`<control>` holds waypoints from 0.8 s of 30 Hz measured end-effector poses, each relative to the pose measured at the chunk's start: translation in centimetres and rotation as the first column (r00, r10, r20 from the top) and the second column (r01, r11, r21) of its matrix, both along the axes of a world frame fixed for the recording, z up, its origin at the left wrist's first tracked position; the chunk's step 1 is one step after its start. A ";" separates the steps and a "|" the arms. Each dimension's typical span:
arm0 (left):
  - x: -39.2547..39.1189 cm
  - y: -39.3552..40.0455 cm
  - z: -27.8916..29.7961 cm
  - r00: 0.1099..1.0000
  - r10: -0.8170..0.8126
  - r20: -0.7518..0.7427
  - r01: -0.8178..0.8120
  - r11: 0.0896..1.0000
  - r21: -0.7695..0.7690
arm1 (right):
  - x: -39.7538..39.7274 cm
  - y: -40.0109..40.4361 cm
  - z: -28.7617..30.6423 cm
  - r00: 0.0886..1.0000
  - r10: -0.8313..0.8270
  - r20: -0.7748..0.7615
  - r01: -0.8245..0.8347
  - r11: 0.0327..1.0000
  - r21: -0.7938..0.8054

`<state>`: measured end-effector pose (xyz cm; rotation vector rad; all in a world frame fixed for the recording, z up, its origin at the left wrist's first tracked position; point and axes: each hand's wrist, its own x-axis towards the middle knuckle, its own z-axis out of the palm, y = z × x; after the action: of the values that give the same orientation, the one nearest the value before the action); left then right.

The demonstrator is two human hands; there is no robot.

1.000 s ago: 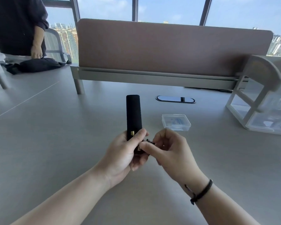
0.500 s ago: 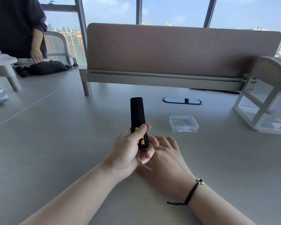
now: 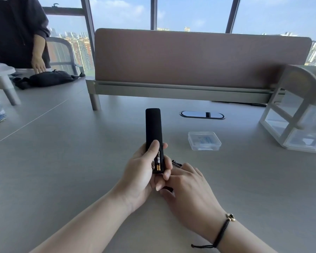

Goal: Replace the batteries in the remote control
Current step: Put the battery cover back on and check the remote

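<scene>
My left hand (image 3: 140, 178) holds the black remote control (image 3: 152, 128) upright above the grey table (image 3: 62, 161). Its battery bay faces me with the cover off. One black-and-gold battery (image 3: 158, 162) sits in the bay, and the slot beside it shows a metal spring. My right hand (image 3: 188, 190) lies palm down on the table just right of the remote, fingers spread. A loose black battery (image 3: 177, 163) lies on the table at its fingertips. A small dark piece (image 3: 169, 189) shows under the right hand; I cannot tell what it is.
A clear plastic box (image 3: 204, 140) lies to the right of the remote, and a white drawer rack (image 3: 299, 121) stands at the far right. A brown divider panel (image 3: 199, 57) closes off the back. Another person (image 3: 16, 31) stands at the far left by a black bag (image 3: 47, 80).
My right hand held a battery next to the remote's bay, then dropped palm down onto the table. The battery now lies on the table. The left hand kept hold of the remote.
</scene>
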<state>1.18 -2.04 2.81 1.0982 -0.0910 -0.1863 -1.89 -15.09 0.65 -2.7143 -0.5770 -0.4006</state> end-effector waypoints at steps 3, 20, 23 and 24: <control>0.2 0.1 -0.2 1.000 0.021 -0.011 -0.021 1.000 0.000 | 0.0 0.0 0.5 0.993 -0.008 -0.118 0.016 0.997 0.071; 0.5 -0.2 -1.0 0.998 0.051 -0.020 -0.052 0.998 -0.046 | -0.8 -1.1 3.3 0.864 -0.119 -0.490 0.187 0.978 0.092; 0.6 -0.2 -0.9 0.997 0.066 -0.039 -0.069 0.995 -0.071 | -0.4 -1.8 3.6 0.864 -0.040 -0.502 0.141 0.976 0.164; 0.5 -0.1 -0.8 0.996 0.065 -0.053 -0.069 0.994 -0.079 | -0.3 -2.0 3.7 0.850 -0.003 -0.527 0.144 0.964 0.225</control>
<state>1.72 -2.14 1.96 1.0141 -0.0164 -0.1484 -2.14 -17.12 4.40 -2.4384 -0.2419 0.2404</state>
